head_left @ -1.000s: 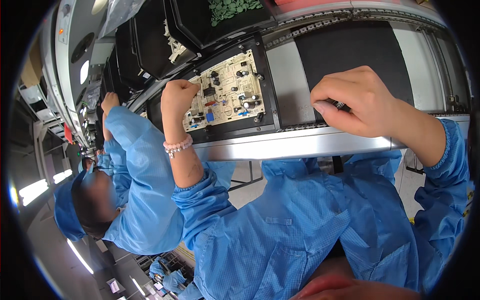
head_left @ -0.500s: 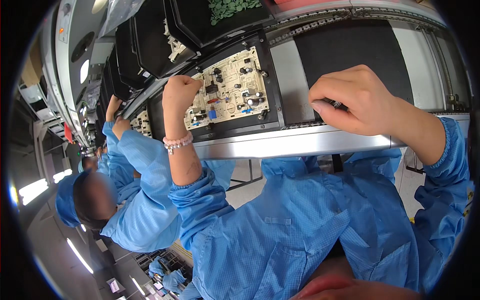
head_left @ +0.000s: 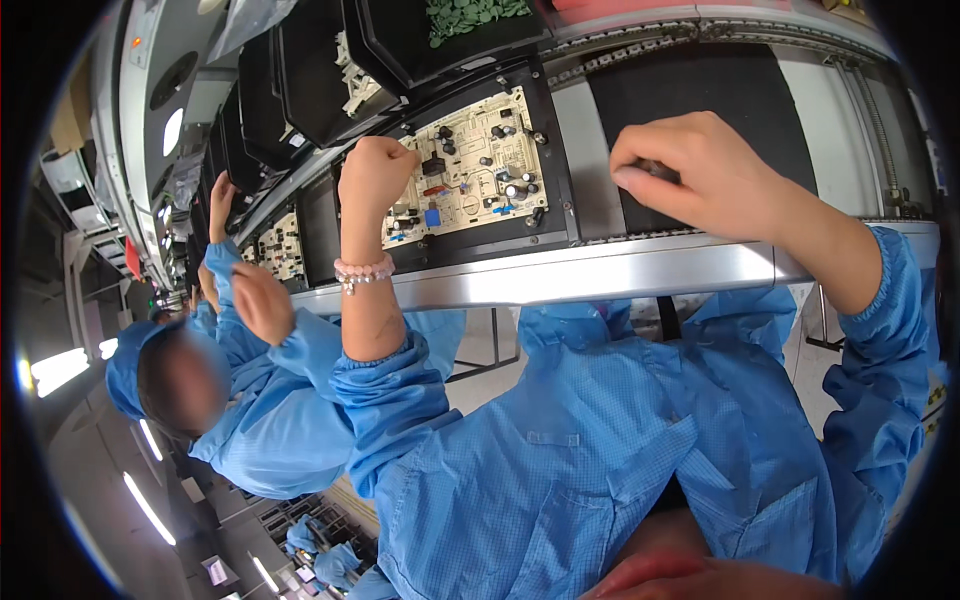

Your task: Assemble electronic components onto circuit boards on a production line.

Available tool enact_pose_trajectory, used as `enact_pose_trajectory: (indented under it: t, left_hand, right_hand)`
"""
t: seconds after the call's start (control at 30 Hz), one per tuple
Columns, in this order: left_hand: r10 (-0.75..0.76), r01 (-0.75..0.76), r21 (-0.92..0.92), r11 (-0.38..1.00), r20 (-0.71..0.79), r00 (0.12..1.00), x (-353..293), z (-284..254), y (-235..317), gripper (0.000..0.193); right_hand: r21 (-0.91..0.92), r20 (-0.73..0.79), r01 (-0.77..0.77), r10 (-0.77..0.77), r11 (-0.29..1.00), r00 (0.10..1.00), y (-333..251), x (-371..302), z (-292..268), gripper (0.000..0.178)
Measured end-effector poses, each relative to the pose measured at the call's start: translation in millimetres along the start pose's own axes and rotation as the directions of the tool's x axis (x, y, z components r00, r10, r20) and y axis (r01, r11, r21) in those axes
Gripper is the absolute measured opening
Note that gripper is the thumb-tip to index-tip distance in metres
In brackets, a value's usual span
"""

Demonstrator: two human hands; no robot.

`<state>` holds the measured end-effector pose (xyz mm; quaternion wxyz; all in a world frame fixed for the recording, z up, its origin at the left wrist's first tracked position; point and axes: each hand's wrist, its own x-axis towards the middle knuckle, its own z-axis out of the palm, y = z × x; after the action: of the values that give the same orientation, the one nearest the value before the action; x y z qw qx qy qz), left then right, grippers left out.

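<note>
A cream circuit board (head_left: 470, 160), carrying black capacitors, a blue block and other parts, lies in a black carrier frame (head_left: 560, 190) on the conveyor. My left hand (head_left: 375, 185) is closed at the board's left side, knuckles up; its fingertips and anything in them are hidden. To the right of the board, my right hand (head_left: 705, 175) hovers over the conveyor with its fingers curled. Between its thumb and fingers a small dark part (head_left: 657, 170) shows, too little of it visible to tell its kind.
Black bins stand along the far side, one with green pieces (head_left: 475, 18), another with off-white parts (head_left: 358, 75). A metal rail (head_left: 560, 270) runs along the near edge. At left a co-worker (head_left: 270, 400) in blue reaches near another board (head_left: 280, 250).
My right hand has shifted slightly up and left; my left hand stays by the board, which sits a little further right in view. The co-worker's nearer hand has lifted away from the line.
</note>
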<state>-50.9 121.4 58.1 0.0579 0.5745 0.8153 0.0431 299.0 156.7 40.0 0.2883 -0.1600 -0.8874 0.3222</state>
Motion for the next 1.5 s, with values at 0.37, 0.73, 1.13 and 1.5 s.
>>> enact_pose_trajectory:
  t: [0.37,0.73,1.13,1.5]
  left_hand:
    - [0.560,-0.617,0.096,0.781,-0.546,0.623,37,-13,69,0.019]
    - [0.635,-0.538,0.492,0.684,-0.038,0.772,120,11,67,0.026]
    - [0.676,-0.606,0.308,0.733,-0.424,0.602,75,-36,71,0.022]
    - [0.053,-0.053,-0.003,0.999,0.172,0.984,1,-15,-16,0.027]
  right_hand:
    - [0.159,0.170,-0.262,0.235,0.952,0.957,17,8,37,0.034]
    - [0.343,0.208,-0.520,0.476,0.782,0.854,4,2,11,0.019]
    - [0.355,0.192,-0.461,0.420,0.813,0.887,19,11,18,0.019]
    - [0.337,0.089,-0.271,0.257,0.902,0.962,32,-1,7,0.018]
